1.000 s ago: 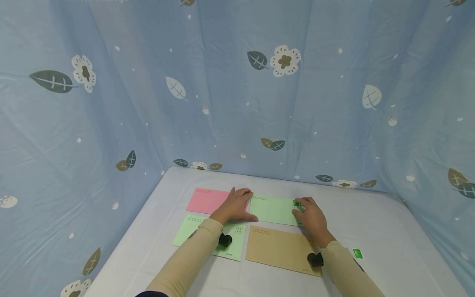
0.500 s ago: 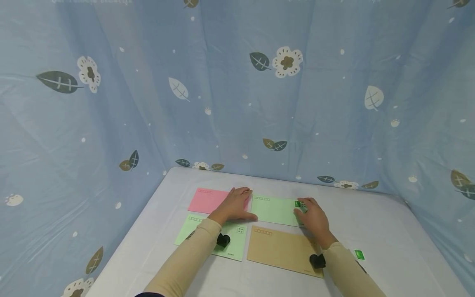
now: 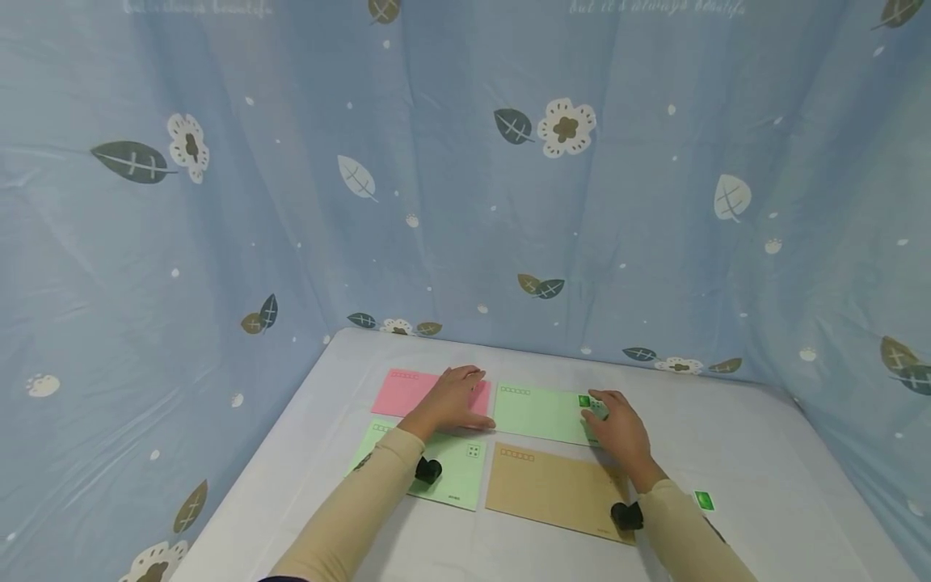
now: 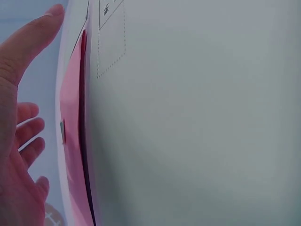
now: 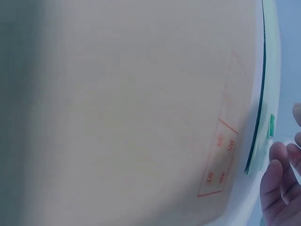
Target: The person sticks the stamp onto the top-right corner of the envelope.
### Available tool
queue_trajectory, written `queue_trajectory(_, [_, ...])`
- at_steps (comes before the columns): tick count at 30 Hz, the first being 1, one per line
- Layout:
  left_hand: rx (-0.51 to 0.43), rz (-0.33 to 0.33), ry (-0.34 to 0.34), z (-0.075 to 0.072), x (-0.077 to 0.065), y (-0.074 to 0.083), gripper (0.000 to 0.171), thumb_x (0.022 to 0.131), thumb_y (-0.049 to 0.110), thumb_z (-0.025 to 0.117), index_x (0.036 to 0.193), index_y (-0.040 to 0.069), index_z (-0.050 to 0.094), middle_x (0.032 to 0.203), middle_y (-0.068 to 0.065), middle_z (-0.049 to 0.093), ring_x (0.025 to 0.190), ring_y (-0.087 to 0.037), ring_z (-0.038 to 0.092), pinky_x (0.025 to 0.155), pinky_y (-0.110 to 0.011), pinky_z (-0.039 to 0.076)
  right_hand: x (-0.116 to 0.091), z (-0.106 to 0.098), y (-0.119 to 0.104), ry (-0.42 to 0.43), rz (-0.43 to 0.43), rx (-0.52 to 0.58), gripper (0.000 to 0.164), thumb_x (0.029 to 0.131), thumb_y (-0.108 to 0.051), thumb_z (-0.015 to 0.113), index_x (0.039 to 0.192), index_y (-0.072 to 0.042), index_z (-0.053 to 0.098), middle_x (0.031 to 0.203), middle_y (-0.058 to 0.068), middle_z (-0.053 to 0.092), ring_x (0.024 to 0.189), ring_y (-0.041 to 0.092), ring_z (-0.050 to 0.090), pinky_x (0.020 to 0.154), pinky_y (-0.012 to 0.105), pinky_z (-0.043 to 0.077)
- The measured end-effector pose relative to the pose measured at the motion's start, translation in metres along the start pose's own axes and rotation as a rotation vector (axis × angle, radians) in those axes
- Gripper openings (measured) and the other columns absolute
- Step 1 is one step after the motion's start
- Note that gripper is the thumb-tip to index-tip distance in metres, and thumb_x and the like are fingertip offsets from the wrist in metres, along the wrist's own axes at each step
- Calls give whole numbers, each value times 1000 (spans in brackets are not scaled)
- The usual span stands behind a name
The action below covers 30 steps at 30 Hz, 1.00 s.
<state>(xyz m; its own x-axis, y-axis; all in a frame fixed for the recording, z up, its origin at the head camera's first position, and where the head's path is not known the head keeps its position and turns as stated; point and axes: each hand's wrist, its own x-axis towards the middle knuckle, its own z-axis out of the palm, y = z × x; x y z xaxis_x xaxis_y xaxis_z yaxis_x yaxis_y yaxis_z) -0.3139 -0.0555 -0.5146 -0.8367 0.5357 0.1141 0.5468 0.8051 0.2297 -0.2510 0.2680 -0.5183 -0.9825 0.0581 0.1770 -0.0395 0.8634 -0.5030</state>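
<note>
My left hand [image 3: 449,402] hovers with fingers spread over the right end of a pink envelope [image 3: 402,394]; in the left wrist view the thumb stands wide of the other fingers. Right of the pink one lies a light green envelope [image 3: 541,414]. At its top right corner sits a small green stamp [image 3: 584,401]. My right hand [image 3: 621,430] is at that corner, thumb and index finger apart on either side near the stamp, holding nothing visible. In the right wrist view its fingers [image 5: 271,181] are loosely bent beside the envelope's edge.
Nearer on the white table [image 3: 764,453] lie a second green envelope [image 3: 465,477] under the left forearm and a brown envelope [image 3: 545,485]. One loose green stamp [image 3: 704,500] lies right of the right wrist. A blue patterned curtain [image 3: 465,186] stands behind.
My left hand has drawn slightly left, away from the far green envelope's edge. The right hand has shifted slightly right, so more of the stamp's corner shows. The view has shifted slightly.
</note>
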Motion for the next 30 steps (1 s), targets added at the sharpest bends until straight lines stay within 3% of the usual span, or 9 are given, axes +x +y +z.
queue_trajectory(4, [-4,-12,-20,-1,-4,-3,106,64,75,62,145,13,34,146,-3,34,136,-21,26,113,-47,16,-2,-2,0,21,-22,13,46,88,-27,64,128,-7,55,128,17,49,101,32,57,84,51,47])
queue_trajectory(11, [-14,-33,-37,-2,-9,-7,108,63,78,61,146,15,32,147,-2,32,137,-20,25,114,-44,13,-7,-5,1,1,18,19,47,89,-31,62,130,-8,54,128,16,49,105,33,55,84,50,47])
queue_trajectory(17, [-22,-39,-30,-5,-14,-8,109,62,79,61,146,16,32,147,-3,33,137,-21,26,114,-44,13,-11,-9,3,-4,24,16,47,89,-31,62,130,-10,53,128,14,50,84,22,57,69,39,49])
queue_trajectory(25, [-27,-36,-2,-7,-23,-13,107,62,76,63,144,14,35,145,-4,35,135,-22,28,114,-44,15,-20,-16,8,-8,42,-5,50,90,-31,60,133,-8,50,132,17,47,111,34,52,87,52,45])
queue_trajectory(30, [-45,-51,-13,-8,-29,-17,108,62,77,63,144,13,35,146,-4,35,135,-22,28,114,-43,16,-25,-17,15,2,43,-10,49,90,-30,60,132,-7,51,133,18,46,109,35,53,86,52,46])
